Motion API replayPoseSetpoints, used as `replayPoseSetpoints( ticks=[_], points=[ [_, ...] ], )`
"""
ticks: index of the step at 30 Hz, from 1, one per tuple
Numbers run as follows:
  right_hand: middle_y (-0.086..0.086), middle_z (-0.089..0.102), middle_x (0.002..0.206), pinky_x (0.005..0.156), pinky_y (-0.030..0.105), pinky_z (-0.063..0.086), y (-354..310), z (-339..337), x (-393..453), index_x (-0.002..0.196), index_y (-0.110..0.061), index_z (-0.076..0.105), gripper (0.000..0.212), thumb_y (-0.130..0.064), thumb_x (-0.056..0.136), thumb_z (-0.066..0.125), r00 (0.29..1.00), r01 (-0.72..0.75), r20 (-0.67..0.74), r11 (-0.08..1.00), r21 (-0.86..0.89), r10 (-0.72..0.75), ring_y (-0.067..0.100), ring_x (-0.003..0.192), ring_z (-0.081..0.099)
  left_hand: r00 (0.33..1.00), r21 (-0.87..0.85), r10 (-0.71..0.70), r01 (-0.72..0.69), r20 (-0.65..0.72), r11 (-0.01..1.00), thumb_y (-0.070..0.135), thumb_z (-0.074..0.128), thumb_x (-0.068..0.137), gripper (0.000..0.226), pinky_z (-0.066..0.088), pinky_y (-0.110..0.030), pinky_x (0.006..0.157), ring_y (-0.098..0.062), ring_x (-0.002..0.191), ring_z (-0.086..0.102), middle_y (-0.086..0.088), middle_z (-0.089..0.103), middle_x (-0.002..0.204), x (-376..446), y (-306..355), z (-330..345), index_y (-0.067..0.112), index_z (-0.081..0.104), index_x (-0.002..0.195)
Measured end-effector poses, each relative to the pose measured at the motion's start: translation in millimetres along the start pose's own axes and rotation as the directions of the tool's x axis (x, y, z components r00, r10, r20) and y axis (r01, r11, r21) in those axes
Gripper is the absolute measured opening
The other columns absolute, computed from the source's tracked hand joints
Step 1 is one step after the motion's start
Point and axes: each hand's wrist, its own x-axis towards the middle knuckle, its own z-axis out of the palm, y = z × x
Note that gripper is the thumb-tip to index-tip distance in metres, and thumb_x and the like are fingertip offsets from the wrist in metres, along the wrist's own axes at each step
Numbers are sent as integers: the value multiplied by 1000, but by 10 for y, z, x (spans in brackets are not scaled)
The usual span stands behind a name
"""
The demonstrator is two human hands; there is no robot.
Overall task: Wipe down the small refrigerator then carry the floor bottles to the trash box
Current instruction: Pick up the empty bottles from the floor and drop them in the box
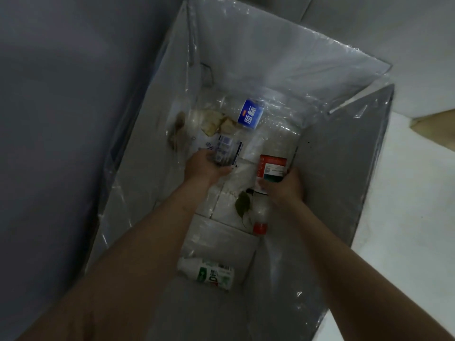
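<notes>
1. We see both arms reaching down into the trash box point(344, 153), a tall carton lined with clear plastic film.
2. Left hand point(205, 166): fingers curled round a clear bottle with a blue-and-white label point(227, 150), gripping it low in the box. Motion blur here, so the exact finger placement is unclear.
3. Right hand point(286, 185): fingers and thumb wrapped round the lower end of a clear bottle with a red-and-green label point(272, 168), which points away from the wrist.
4. The two held bottles are near each other, apart, with white crumpled plastic between the hands.
5. Beyond the left hand, further into the box: a bottle with a blue label point(251, 114) lying on the pile, and just left of it some brownish scraps point(214, 121).
6. Between the forearms, nearer us than the right hand: a green leaf point(242, 205) on the white plastic, and beside it a red bottle cap point(260, 227).
7. Below the left forearm, closest to us: a white bottle with a green label point(209, 273) lying on its side on the box bottom.
8. Right of the right arm, outside the box: pale floor point(406, 217). Left of the left arm: a grey wall point(61, 119).
</notes>
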Motion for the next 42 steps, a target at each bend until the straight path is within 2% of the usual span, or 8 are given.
replayPoseSetpoints(
  ticks=[5, 9, 13, 17, 21, 28, 32, 42],
  points=[
    [10, 57, 127, 79, 26, 41, -114, -131, -150, 126, -4, 40, 63, -18, 76, 76, 1000, 13, 21, 995, -98, -11, 25, 115, 56, 1000, -45, -16, 17, 14, 999, 22, 82, 69, 78, 41, -23, 89, -21, 121, 50, -8, 49, 136, -64, -36, -111, 15, 43, 136],
    [11, 52, 132, 80, 24, 38, -211, -277, -462, 135, -6, 34, 67, -18, 81, 72, 997, 39, 74, 988, -151, -28, 26, 119, 52, 999, -38, -27, 28, 29, 999, 24, 83, 68, 69, 45, -24, 92, -19, 111, 55, -9, 54, 130, -305, -39, -282, 16, 51, 129],
    [10, 53, 130, 91, 31, 43, -368, -485, -935, 133, -8, 39, 62, -15, 81, 72, 992, 47, 121, 983, -175, -26, 26, 118, 53, 998, -4, -21, 21, 61, 1000, 23, 80, 72, 56, 42, -21, 77, -12, 94, 54, -5, 59, 119, -653, 106, -509, 14, 56, 122],
    [8, 58, 122, 91, 33, 46, -491, -719, -1407, 131, -10, 43, 63, -14, 77, 75, 990, 73, 131, 984, -160, -52, 25, 109, 57, 998, 72, 42, -46, 51, 996, 23, 82, 69, 51, 45, -23, 82, -18, 101, 60, -6, 63, 119, -1069, 281, -743, 13, 61, 115],
    [3, 58, 111, 86, 24, 40, -576, -1014, -1877, 133, -13, 44, 63, -17, 78, 74, 986, 120, 135, 978, -172, -98, 18, 100, 55, 985, 192, 147, -163, 93, 968, 18, 79, 73, 46, 47, -29, 93, -24, 108, 61, -11, 65, 116, -1556, 448, -940, 8, 63, 114],
    [6, 53, 134, 97, 31, 41, -608, -1530, -2744, 136, -16, 43, 72, -30, 74, 76, 979, 191, 136, 911, -366, -150, 22, 120, 52, 963, 248, 209, -247, 170, 937, 16, 81, 70, 51, 50, -34, 92, -24, 100, 64, -12, 67, 110, -2344, 680, -1338, 7, 61, 116],
    [6, 53, 134, 97, 32, 41, -675, -1841, -3241, 136, -15, 44, 66, -30, 78, 73, 975, 214, 145, 876, -432, -167, 24, 121, 50, 952, 240, 217, -267, 215, 933, 11, 78, 72, 47, 50, -28, 81, -24, 97, 64, -12, 67, 108, -2857, 850, -1540, 7, 61, 115],
    [7, 53, 133, 98, 32, 41, -839, -2396, -4304, 137, -16, 42, 58, -30, 85, 62, 969, 249, 132, 811, -530, -211, 24, 122, 48, 940, 209, 273, -315, 204, 926, 13, 79, 70, 45, 49, -26, 82, -19, 97, 63, -6, 67, 109, -4072, 908, -2010, 12, 63, 113]
  ],
)
